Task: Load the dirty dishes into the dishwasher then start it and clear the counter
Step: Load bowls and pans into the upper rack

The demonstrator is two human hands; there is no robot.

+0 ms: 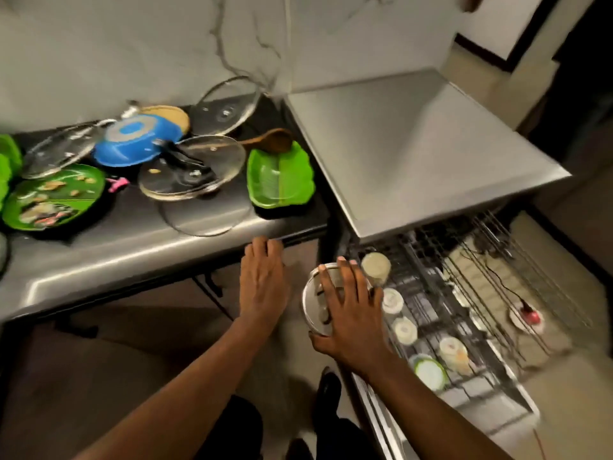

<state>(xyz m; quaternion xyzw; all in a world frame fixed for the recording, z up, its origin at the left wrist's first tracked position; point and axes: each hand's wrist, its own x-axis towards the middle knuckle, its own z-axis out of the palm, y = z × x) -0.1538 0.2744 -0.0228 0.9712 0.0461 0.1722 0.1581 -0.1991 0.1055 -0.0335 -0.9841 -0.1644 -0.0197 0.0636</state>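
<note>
So from the head cam: right hand [348, 313] is wrapped over one steel-rimmed lid [315, 300], thumb under it, right at the dishwasher rack [464, 293] edge. Just past its fingertips sit five upside-down cups [375, 267] in the rack. Left hand [263, 277] is flat and loose, holding nothing, fingertips at the counter [132, 247] edge. Beyond it: four glass lids [192, 167], two green plates [280, 177], one blue pan [136, 141].
</note>
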